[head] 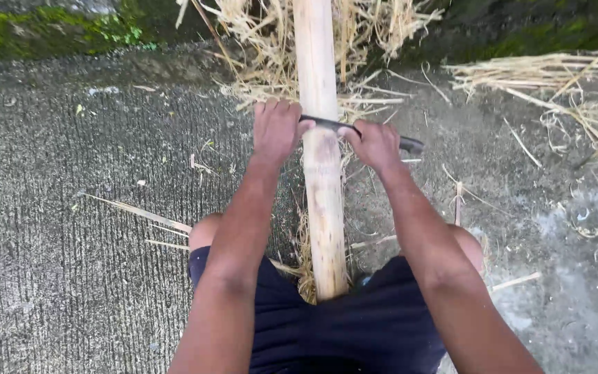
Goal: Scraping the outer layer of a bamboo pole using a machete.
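Observation:
A pale, peeled bamboo pole (321, 173) runs straight away from me, from between my knees to the top of the view. A dark curved blade (331, 124) lies across it. My left hand (276, 128) grips the blade's left end, fingers curled down. My right hand (376, 144) grips the other end, whose dark tip (412, 145) sticks out to the right. Both hands press the blade against the pole's top surface.
Dry shavings and strips (264, 41) pile around the pole's far part, with more strips (555, 73) at the right. I sit on rough grey concrete (70, 228). A mossy wall (43, 31) borders the far edge. My dark shorts (340, 325) fill the bottom.

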